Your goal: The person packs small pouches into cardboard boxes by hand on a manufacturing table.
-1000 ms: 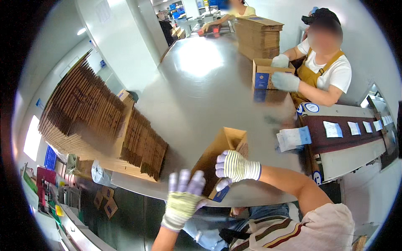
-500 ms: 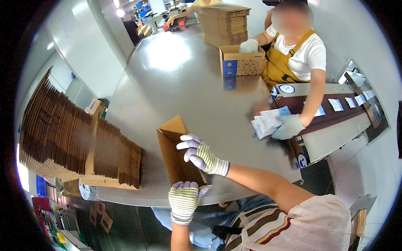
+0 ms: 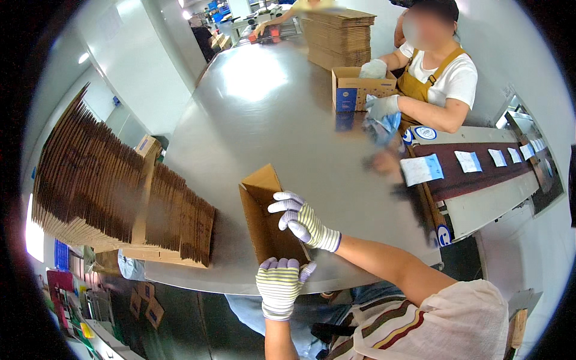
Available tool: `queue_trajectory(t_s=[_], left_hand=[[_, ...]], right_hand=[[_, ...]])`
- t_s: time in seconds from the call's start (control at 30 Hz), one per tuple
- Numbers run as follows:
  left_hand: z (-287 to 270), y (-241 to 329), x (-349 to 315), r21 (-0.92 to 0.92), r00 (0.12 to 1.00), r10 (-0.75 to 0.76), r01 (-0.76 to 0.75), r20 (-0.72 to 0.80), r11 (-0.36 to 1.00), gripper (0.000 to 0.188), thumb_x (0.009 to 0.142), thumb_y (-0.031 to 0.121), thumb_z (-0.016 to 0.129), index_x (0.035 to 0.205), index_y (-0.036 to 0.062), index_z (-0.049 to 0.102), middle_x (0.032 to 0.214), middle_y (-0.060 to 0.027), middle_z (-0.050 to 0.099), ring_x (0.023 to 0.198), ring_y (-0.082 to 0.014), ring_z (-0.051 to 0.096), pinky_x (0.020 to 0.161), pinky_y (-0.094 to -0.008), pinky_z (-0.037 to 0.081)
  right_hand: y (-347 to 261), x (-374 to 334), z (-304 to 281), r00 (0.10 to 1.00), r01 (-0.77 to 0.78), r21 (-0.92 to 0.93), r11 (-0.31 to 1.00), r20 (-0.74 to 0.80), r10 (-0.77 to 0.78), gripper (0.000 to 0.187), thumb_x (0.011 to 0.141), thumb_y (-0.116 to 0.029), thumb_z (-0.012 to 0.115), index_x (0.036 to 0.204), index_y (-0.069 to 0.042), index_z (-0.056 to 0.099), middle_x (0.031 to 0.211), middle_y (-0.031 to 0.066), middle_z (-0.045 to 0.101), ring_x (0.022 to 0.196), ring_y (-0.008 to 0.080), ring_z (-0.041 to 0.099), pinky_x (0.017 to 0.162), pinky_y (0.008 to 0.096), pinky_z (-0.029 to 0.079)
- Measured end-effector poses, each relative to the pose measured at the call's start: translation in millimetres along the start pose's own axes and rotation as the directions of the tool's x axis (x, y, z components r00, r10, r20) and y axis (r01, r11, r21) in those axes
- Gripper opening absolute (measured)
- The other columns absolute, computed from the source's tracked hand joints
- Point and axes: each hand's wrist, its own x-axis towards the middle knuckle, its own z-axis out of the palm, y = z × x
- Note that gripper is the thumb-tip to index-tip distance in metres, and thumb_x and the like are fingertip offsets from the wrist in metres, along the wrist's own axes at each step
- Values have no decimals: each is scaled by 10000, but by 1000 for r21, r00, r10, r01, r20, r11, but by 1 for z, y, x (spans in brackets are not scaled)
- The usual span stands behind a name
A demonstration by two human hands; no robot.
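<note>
An open-topped brown cardboard box (image 3: 264, 225) stands near the front edge of the metal table, its inside showing bare cardboard where my hands do not cover it. My left hand (image 3: 279, 285), in a striped glove with purple fingertips, has its fingers curled over the box's near edge. Over the right side of the box is my right hand (image 3: 305, 223), gloved alike, fingers apart and pointing left across the opening. I see nothing held in it. Parts of the near and right walls are hidden behind the gloves.
A tall stack of flattened cartons (image 3: 120, 198) stands on the left, another stack (image 3: 339, 39) at the back. Across the table (image 3: 228, 138), a co-worker with gloved hands is at a printed carton (image 3: 360, 90). White-and-blue packets (image 3: 422, 170) lie on a conveyor (image 3: 498, 174) at right.
The co-worker's nearer hand has moved from beside the conveyor to the printed carton, carrying blue-and-white packets. The whole view has shifted a little; my hands keep their places at the box.
</note>
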Motion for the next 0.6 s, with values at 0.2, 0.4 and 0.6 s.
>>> queue_trajectory(t_s=[0.2, 0.4, 0.6], left_hand=[[-2, 2, 1, -21, 1000, -29, 29, -8, 999, 387, 681, 408, 714, 591, 127, 463, 560, -54, 504, 563, -252, 534, 637, -367, 439], [1, 5, 1, -9, 1000, -24, 24, -16, 1000, 398, 676, 409, 717, 587, 123, 455, 558, -52, 495, 571, -254, 534, 642, -363, 439], [3, 1, -3, 7, 1000, -20, 20, 10, 1000, 368, 694, 405, 714, 651, 130, 472, 592, -40, 505, 611, -243, 551, 660, -356, 438]], right_hand=[[0, 3, 0, 1000, 17, -13, 1000, 21, -17, 364, 887, -315, 415, 680, -73, 591, 1110, 91, 596, 1192, 315, 424, 1014, 437, 328], [2, -1, -1, 1000, 4, -6, 1000, 12, -3, 475, 928, -425, 355, 686, -86, 583, 1116, 95, 596, 1207, 312, 414, 1034, 446, 300], [3, 0, 1, 1000, 16, -5, 1000, 6, -16, 440, 927, -386, 365, 707, -81, 593, 1116, 91, 593, 1203, 312, 417, 1024, 444, 313]])
